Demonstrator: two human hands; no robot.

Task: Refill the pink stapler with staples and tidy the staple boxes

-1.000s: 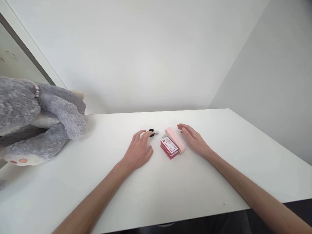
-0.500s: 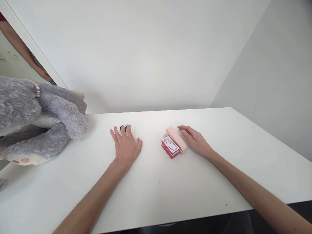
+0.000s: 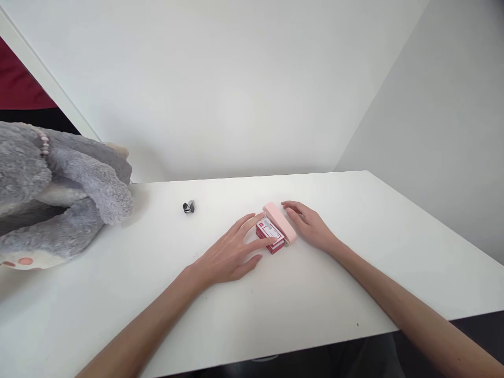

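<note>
A pink stapler (image 3: 280,223) lies on the white table (image 3: 275,294) near the middle. A small stack of red and white staple boxes (image 3: 271,235) sits against its left side. My left hand (image 3: 232,253) lies flat, fingers spread, with its fingertips touching the boxes. To the right of the stapler rests my right hand (image 3: 309,224), fingers stretched out and touching the stapler's side. A small black and silver staple remover (image 3: 188,207) lies alone further left, toward the back of the table.
A large grey plush toy (image 3: 55,194) fills the table's left end. White walls stand behind and to the right. The table's front edge runs low across the view.
My left hand slid the black staple remover leftward, let it go, then came back right to the staple boxes. My right hand stayed by the stapler.
</note>
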